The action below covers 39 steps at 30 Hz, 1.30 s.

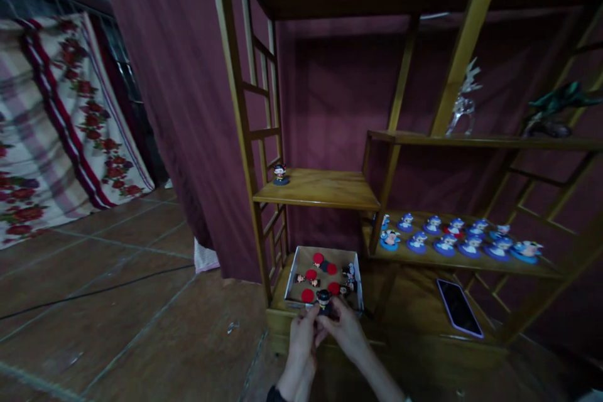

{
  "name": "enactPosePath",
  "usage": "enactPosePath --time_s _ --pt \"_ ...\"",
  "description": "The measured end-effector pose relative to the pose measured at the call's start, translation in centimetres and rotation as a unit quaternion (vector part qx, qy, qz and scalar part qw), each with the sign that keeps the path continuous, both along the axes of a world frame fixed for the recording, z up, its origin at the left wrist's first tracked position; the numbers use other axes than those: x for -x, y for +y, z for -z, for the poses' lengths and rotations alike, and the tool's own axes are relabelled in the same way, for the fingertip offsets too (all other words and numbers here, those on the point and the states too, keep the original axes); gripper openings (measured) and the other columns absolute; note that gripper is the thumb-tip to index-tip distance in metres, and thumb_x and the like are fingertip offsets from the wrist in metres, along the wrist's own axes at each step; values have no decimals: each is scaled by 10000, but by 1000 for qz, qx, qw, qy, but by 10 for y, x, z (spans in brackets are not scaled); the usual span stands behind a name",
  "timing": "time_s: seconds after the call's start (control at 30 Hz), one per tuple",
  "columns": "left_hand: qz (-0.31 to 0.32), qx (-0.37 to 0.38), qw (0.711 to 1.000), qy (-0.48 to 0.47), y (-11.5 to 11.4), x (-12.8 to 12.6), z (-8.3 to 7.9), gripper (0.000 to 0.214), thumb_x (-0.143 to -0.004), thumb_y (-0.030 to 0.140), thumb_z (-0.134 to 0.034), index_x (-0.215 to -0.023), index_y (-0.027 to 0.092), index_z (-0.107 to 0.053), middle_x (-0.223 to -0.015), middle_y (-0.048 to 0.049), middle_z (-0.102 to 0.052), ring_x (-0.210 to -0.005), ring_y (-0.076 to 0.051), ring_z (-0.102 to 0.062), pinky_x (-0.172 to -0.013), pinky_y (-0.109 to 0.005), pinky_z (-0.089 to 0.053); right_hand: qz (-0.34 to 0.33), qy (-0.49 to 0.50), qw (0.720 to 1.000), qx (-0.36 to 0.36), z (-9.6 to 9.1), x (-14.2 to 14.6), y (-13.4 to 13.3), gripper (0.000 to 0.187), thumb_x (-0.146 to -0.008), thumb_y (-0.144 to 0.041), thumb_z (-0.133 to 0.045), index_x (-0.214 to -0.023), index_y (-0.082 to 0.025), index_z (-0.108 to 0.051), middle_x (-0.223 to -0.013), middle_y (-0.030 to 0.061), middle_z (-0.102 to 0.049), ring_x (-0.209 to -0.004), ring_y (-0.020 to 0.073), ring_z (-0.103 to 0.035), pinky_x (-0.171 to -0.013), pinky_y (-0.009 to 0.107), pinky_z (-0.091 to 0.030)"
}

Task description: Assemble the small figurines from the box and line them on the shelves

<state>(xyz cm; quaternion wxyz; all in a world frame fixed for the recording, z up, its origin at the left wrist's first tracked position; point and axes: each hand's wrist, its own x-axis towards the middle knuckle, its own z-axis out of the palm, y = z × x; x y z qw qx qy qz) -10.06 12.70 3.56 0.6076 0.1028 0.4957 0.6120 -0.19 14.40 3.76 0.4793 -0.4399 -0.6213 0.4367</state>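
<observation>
Both my hands meet at the near edge of a small cardboard box (358, 279) on the bottom shelf. Between them sits a small dark-capped figurine (323, 299). My left hand (303, 334) and my right hand (345, 325) each have their fingers closed on it. Inside the box lie several red round bases (308, 295) and a few more small figurines (349, 273). One lone figurine (280, 173) stands upright at the left end of the middle wooden shelf (325, 188).
Several blue-based figurines (452, 235) stand in rows on the right shelf. A phone (458, 306) lies flat on the bottom shelf. A silver ornament (464, 100) and a dark green one (558, 107) stand higher up. Tiled floor and a floral cloth (56, 125) lie left.
</observation>
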Motion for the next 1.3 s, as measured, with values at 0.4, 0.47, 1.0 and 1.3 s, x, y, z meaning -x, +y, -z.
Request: enactPosePath --time_s 0.4,0.47,1.0,1.3 --pt "14 -86 996 -18 -37 34 -83 284 -702 386 -665 -804 126 -610 -696 -100 -684 -607 -162 -659 -559 -247 -513 3 30 990 -137 -166 13 -9 543 -680 -241 -641 -1203 -219 -496 -986 56 -668 -863 184 -643 -787 345 -521" --pt "-5 -83 997 -4 -40 39 -66 225 -674 307 -692 -791 137 -603 -685 -84 -683 -579 -150 -649 -529 -231 -497 -9 31 983 -183 -202 23 4 557 -663 -253 -667 -1194 -231 -500 -1016 52 -659 -874 175 -642 -800 336 -517" --pt "29 -72 997 26 -28 59 23 283 -521 316 -752 -651 156 -559 -531 -31 -620 -435 -121 -566 -421 -199 -385 81 -245 941 -219 -275 115 118 471 -630 -319 -706 -1071 -225 -571 -928 27 -697 -849 214 -642 -758 342 -477" --pt "34 -41 997 61 -17 55 46 313 -476 336 -733 -613 167 -508 -471 17 -544 -385 -102 -504 -386 -190 -318 65 -335 920 -193 -282 115 111 399 -707 -401 -633 -1073 -252 -579 -1031 18 -686 -964 220 -630 -807 321 -467"
